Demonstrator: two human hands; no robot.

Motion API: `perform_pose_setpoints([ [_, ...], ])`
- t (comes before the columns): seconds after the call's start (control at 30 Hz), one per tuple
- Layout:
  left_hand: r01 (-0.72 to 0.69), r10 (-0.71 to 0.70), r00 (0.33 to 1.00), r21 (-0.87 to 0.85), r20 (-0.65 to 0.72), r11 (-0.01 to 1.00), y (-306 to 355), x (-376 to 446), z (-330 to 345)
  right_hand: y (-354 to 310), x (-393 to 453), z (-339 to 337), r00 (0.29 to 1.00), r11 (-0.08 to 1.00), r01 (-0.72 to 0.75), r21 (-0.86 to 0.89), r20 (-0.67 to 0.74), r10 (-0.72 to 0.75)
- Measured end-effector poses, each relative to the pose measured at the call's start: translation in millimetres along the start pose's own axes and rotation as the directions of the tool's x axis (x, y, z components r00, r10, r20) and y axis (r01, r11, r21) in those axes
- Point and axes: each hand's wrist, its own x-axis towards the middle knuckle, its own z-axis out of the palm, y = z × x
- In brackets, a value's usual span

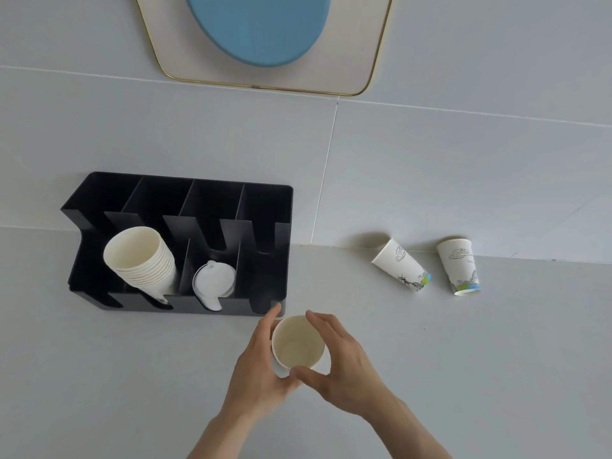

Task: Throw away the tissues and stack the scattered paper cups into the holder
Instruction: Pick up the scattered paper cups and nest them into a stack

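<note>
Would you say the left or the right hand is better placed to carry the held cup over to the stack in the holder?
Left, probably. The left hand already wraps the held cup on the side nearest the holder, where the cup stack sits. The right hand only steadies the rim, nearer the two loose cups.

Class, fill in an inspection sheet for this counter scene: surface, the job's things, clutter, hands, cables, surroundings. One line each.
Surface: pale grey counter, bare apart from the items below.
Job's things: black holder against the wall, a tilted stack of cups in a left slot, white lids in the next slot; one open cup held between both hands; two printed cups lying loose near the wall on the right.
Clutter: no tissues seen.
Hands: left hand and right hand both grip the open cup.
Cables: nothing seen.
Surroundings: grey tiled wall; gold-edged panel with a blue disc.
</note>
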Motion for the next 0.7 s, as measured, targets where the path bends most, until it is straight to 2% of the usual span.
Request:
perform_pose_setpoints([
  [0.17,-0.045,0.045,0.999,0.049,0.002,0.998,3,0,1,6,3,4,1.000,0.999,-0.030,0.013,-0.007,0.030],
  [0.37,-0.016,0.018,0.999,0.044,-0.042,0.999,3,0,7,14,10,-15,0.999,0.999,-0.022,0.034,0.030,0.021],
  [0.5,-0.017,0.020,0.998,0.041,-0.061,0.999,8,5,11,50,31,-49,0.963,0.981,-0.146,0.126,-0.211,0.170],
  [0.6,-0.018,0.021,0.998,0.052,-0.063,0.999,11,11,17,98,57,-78,0.911,0.964,-0.265,0.000,-0.329,0.250],
  [0.7,-0.011,0.015,0.997,0.055,-0.078,0.998,15,15,23,139,82,-106,0.880,0.899,-0.401,-0.178,-0.346,0.324],
])
